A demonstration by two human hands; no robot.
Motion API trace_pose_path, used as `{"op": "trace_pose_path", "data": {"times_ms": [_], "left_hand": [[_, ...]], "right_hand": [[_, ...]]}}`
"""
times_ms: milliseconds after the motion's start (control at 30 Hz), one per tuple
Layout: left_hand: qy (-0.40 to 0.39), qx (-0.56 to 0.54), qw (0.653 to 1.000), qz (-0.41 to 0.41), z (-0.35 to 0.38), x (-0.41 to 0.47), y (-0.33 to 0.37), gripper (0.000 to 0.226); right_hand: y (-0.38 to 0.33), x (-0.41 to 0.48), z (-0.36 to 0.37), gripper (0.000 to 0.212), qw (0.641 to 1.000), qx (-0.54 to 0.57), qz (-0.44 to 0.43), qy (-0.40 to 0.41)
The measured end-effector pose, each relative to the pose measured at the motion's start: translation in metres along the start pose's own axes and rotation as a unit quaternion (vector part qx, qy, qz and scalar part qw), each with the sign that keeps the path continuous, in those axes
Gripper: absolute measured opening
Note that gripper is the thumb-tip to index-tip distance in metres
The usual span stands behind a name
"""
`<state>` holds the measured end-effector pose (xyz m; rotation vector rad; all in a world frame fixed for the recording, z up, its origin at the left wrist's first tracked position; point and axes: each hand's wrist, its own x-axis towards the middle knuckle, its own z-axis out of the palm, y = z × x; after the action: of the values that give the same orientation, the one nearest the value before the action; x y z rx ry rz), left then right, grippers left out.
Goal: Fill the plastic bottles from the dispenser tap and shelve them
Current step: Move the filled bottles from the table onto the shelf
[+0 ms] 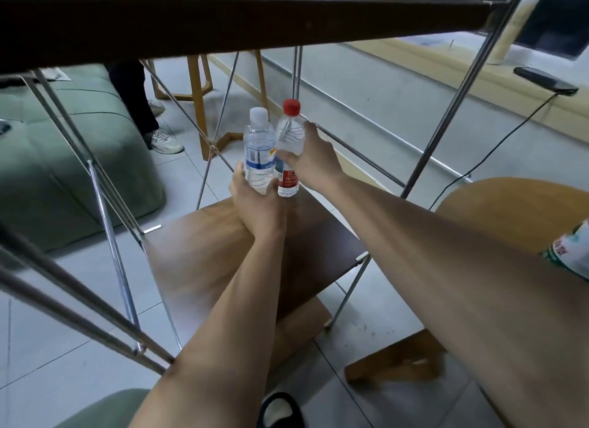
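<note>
Two clear plastic bottles stand upright side by side at the far end of a brown wooden shelf (204, 245). The white-capped bottle (258, 143) with a blue label is on the left, and my left hand (255, 201) grips its lower part. The red-capped bottle (289, 131) with a red label stands to its right, touching it. My right hand (314, 156) is wrapped round its middle from the right. Both bottles look filled with clear liquid. No dispenser tap is in view.
A dark upper shelf (223, 22) on metal legs (459, 95) spans the top. A green sofa (63, 159) sits left, a wooden stool (204, 86) and a person's legs (143, 108) behind. A round wooden table (510, 210) with a labelled bottle (570, 255) is right.
</note>
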<state>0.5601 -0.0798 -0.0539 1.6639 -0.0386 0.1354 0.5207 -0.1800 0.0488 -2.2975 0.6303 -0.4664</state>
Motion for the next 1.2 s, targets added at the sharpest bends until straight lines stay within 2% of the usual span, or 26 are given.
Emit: {"op": "trace_pose_path", "data": {"times_ms": [100, 367, 600, 733, 933, 1067, 1200], "left_hand": [[-0.001, 0.006, 1.0, -0.003, -0.018, -0.014, 0.003, 0.081], [-0.105, 0.017, 0.992, 0.064, -0.058, -0.072, 0.042, 0.045], [-0.246, -0.018, 0.966, 0.074, -0.068, -0.154, 0.095, 0.033], [-0.339, -0.029, 0.935, 0.101, -0.067, -0.214, 0.121, 0.031], [-0.481, -0.005, 0.857, 0.185, -0.054, -0.277, 0.15, 0.028], [-0.535, -0.018, 0.818, 0.208, -0.026, -0.292, 0.16, 0.027], [-0.567, -0.051, 0.793, 0.217, 0.016, -0.298, 0.173, 0.015]], "right_hand": [[-0.003, -0.023, -0.004, 0.07, 1.0, 0.014, 0.009, 0.018], [-0.013, -0.112, -0.028, 0.062, 0.989, 0.102, 0.065, 0.087], [-0.016, -0.228, -0.085, 0.04, 0.968, 0.15, 0.088, 0.182], [-0.012, -0.298, -0.127, 0.034, 0.961, 0.137, 0.079, 0.226], [0.006, -0.375, -0.175, 0.021, 0.934, 0.129, 0.064, 0.327], [0.025, -0.4, -0.188, 0.022, 0.923, 0.142, 0.068, 0.351], [0.045, -0.407, -0.179, 0.026, 0.928, 0.12, 0.052, 0.348]]}}
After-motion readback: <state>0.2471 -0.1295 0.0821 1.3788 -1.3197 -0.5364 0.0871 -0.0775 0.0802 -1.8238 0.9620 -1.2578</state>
